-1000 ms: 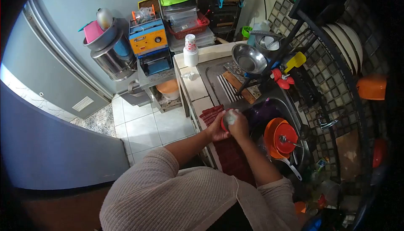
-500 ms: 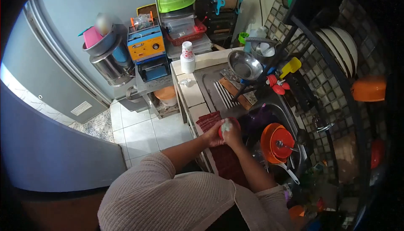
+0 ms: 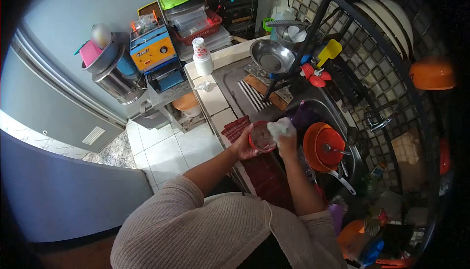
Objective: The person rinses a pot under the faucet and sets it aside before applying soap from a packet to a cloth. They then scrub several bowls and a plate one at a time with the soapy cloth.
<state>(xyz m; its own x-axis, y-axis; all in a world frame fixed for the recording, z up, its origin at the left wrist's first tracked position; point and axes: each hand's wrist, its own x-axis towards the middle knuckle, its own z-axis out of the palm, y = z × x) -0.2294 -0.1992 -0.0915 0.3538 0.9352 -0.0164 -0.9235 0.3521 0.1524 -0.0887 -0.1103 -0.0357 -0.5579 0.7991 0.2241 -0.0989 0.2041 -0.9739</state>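
My left hand [image 3: 241, 147] grips a small red bowl [image 3: 262, 137] by its left side, tilted so its brownish inside faces up. Just right of it, my right hand [image 3: 288, 145] is closed on a pale whitish-green sponge [image 3: 281, 128], held at the bowl's rim. Under both hands a dark red cloth [image 3: 267, 176] lies along the counter's edge. The sink [image 3: 350, 118] is to the right, with an orange bowl [image 3: 309, 146] and a red-orange bowl [image 3: 335, 139] nested inside it, a spoon [image 3: 337, 150] lying in the inner one.
White cups [image 3: 202, 63] stand stacked on the tiled counter. A metal bowl [image 3: 272, 56] sits behind the sink, near a striped cloth [image 3: 253, 95]. The faucet [image 3: 382, 120] juts from the tiled wall, and a black rack [image 3: 338, 12] rises at the right. An orange machine [image 3: 154, 53] is at the back left.
My right hand with the sponge has moved right, off the red bowl, so the bowl's inside now shows. The camera view has shifted slightly.
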